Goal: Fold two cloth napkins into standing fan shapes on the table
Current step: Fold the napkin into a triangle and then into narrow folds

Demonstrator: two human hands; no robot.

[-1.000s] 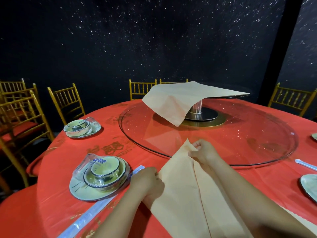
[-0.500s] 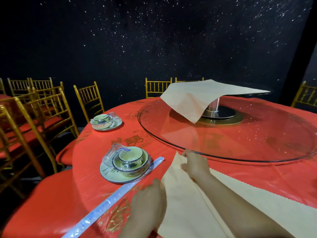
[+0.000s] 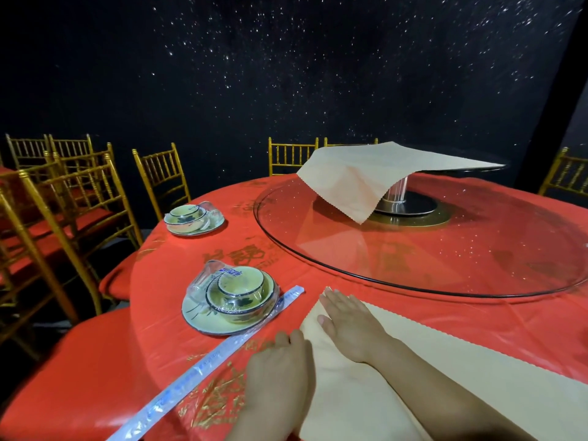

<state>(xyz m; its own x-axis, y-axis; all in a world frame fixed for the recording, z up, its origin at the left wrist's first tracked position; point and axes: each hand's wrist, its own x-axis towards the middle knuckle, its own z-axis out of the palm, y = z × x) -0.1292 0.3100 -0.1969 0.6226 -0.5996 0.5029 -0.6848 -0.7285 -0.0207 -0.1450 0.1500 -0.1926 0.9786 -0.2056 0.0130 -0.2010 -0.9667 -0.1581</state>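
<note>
A beige cloth napkin (image 3: 451, 361) lies flat on the red tablecloth (image 3: 178, 281) in front of me, its pinked edge running off to the right. My right hand (image 3: 346, 323) presses flat on its left end with straight fingers. Beside it, my left hand (image 3: 280, 370) lies palm down at the napkin's left edge, fingers loosely straight. A second beige napkin (image 3: 359, 173) hangs draped over the raised centre stand above the glass turntable (image 3: 413, 262).
A wrapped bowl-and-plate set (image 3: 232, 300) sits just left of my hands, with a wrapped chopstick sleeve (image 3: 203, 367) lying diagonally beside it. Another wrapped set (image 3: 194, 219) sits farther back left. Gold chairs (image 3: 63, 198) ring the table's left and far sides.
The napkin's lifted corner has come down flat on the table. My right hand went from pinching it to pressing flat on it. The view swung left.
</note>
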